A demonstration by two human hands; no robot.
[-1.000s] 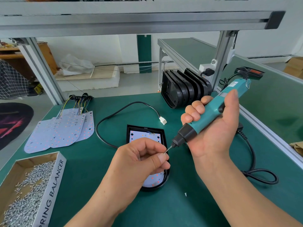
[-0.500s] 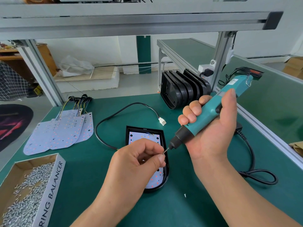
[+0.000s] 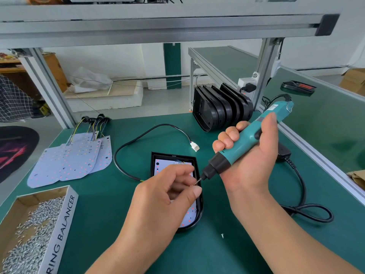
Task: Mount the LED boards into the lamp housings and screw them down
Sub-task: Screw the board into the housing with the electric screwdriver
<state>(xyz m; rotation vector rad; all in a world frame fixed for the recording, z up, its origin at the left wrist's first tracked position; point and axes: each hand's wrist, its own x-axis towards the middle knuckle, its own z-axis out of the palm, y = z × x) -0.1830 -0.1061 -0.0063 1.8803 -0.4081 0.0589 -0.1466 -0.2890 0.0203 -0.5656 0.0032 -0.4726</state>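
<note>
Pinches a small silver screw (image 3: pixel 197 182) between thumb and forefinger of the left hand (image 3: pixel 167 194) at the centre of the frame, other fingers curled under. Offers it to the bit of a teal electric screwdriver with a black nose (image 3: pixel 246 139), gripped full-fisted in the right hand (image 3: pixel 250 161) and tilted down to the left, probably to seat the screw on the tip before driving. Appears to touch the bit, though too small to be sure.

Just below both hands, on the green table mat (image 3: pixel 102 210): a black round-ended plastic lamp housing (image 3: pixel 199 211), open side up, with a white LED board dotted red (image 3: pixel 165 165) already inside. Laid flat and face up, likely so screws can go straight down. Impossible to tell whether any screw is in yet, with the left hand covering the middle.

Lower left, within easy reach of the left hand: an open cardboard box of loose screws (image 3: pixel 65 214). Left of centre: a fan of spare white LED boards with coloured leads (image 3: pixel 73 159). Upper right of centre: a row of empty black housings stood on edge (image 3: pixel 221 107), apparently queued. Above the housing: a black cable with a white plug (image 3: pixel 194 146), looped out of the driver's path. Below it: one stray screw (image 3: pixel 222 235).
</note>
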